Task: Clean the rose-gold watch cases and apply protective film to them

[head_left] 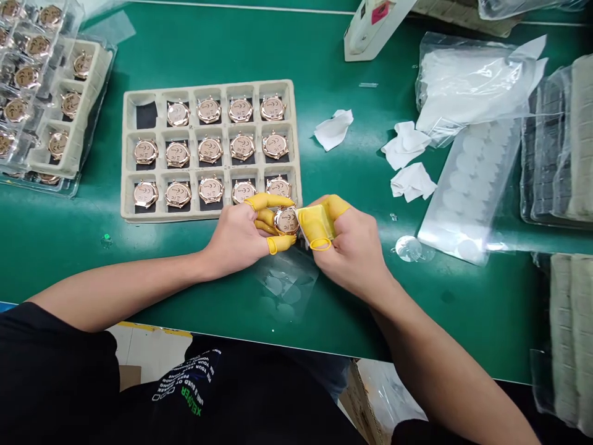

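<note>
A rose-gold watch case [286, 220], its engraved back facing up, is pinched in my left hand [243, 228], which wears yellow finger cots. My right hand [349, 238], also in yellow finger cots, grips a small translucent yellowish pad [315, 222] against the right side of the case. Its exact material I cannot make out. Just beyond my hands lies a beige compartment tray [210, 214] with rows of similar watch cases, backs up. The tray's far left compartment [147, 115] shows only a dark liner.
More watch trays [69, 164] are stacked at the left. Crumpled white cloths [407, 145], a bag of white cloths [472, 86] and a sheet of round clear films [472, 185] lie to the right. A white stand [365, 37] is at the back; stacked trays [579, 136] line the right edge.
</note>
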A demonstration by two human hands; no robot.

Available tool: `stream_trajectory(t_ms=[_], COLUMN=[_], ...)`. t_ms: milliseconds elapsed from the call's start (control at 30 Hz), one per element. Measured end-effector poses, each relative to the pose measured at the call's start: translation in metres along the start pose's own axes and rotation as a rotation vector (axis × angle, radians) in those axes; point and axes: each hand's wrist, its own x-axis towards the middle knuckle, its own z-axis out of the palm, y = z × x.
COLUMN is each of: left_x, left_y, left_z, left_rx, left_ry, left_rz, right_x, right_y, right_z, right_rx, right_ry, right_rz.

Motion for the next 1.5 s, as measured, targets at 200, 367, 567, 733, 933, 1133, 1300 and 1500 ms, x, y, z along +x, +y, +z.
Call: stream_trajectory(t_ms=[200, 367, 567, 733, 933, 1133, 1300, 1500], left_x=[0.001, 0.000, -0.001, 0.000, -0.001, -0.003, -0.001, 0.000], left_y=[0.000, 0.000, 0.002, 0.000, -0.004, 0.005, 0.007, 0.002], left_z=[0.001, 0.001, -0.002, -0.002, -0.002, -0.001, 0.001, -0.001], left_rx=[0.035, 0.044, 0.159, 0.174, 0.211, 0.203, 0.094, 0.180], left_ry=[0.036, 0.038, 0.046, 0.037, 0.039, -0.027, -0.005, 0.044], left_rz=[0.010, 0.029, 0.015, 0.014, 0.045, 0.031, -0.035, -0.021], right_x=[0.003, -0.002, -0.005, -0.002, -0.002, 0.001, 0.000, 0.000], right_y=[0.009, -0.008, -0.018, -0.014, -0.019, -0.008, 0.001, -0.012], right_z=[-0.009, -0.004, 0.009, 0.001, -0.009, -0.017, -0.007, 0.009], right_rx=[-0.039, -0.339, -0.331, -0.271, -0.176, 0.051, -0.124, -0.261], right_ry=[0.150, 0.336, 0.344, 0.254, 0.121, 0.045, 0.333, 0.319], right_rz=[-0.177, -0.295, -0.431, -0.520, -0.546, -0.389, -0.366, -0.433])
